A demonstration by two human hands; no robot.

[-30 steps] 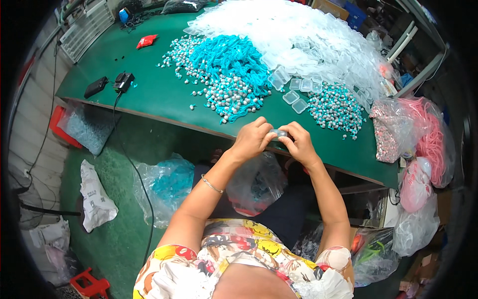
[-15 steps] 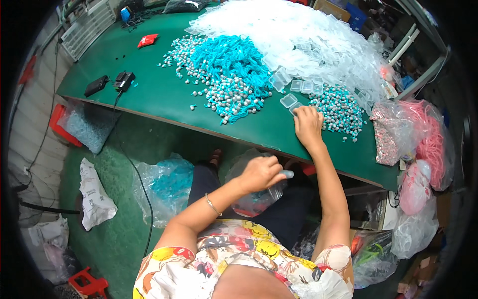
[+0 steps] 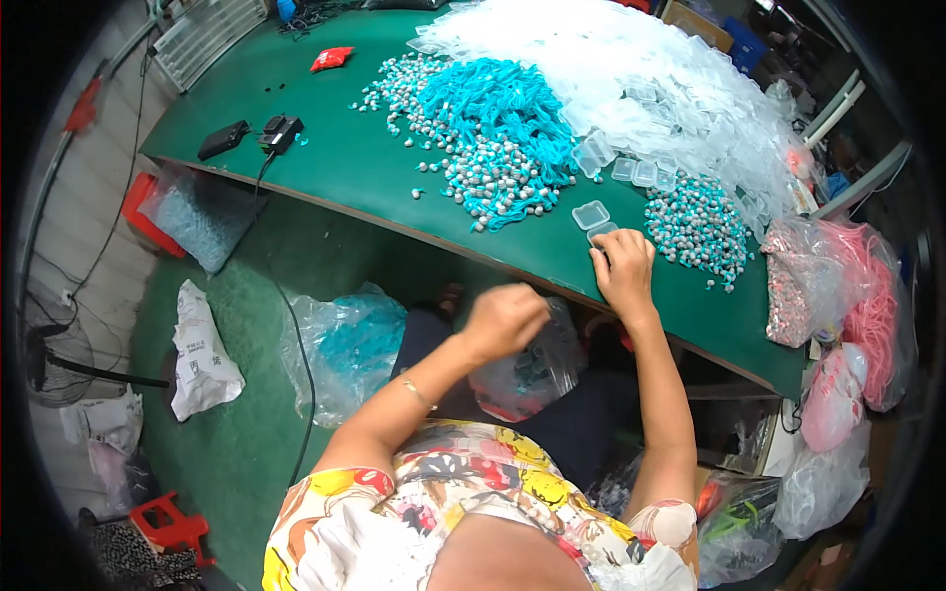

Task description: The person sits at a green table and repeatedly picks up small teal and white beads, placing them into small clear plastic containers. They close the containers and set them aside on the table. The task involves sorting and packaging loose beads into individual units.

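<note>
My right hand (image 3: 624, 271) rests at the table's near edge, with thumb and fingers closed at the lower half of a small clear plastic box (image 3: 590, 215), whose lid lies open away from me. Just right of it spreads a heap of small grey-and-turquoise round pieces (image 3: 698, 229). My left hand (image 3: 507, 320) is curled above my lap, over an open clear bag (image 3: 527, 379) with small clear things inside. Motion blurs this hand, and whatever its fingers may hold is hidden.
Turquoise cords (image 3: 507, 103) with grey round ends lie mid-table. Behind them rises a big heap of clear plastic boxes (image 3: 611, 59). Black adapters (image 3: 281, 133) sit at left, their cable hanging over the edge. Bags of pink cords (image 3: 867, 305) crowd the right end.
The clear box that showed in my left hand is no longer visible there. My right hand has drawn slightly toward me at the open box. The whole view has shifted.
</note>
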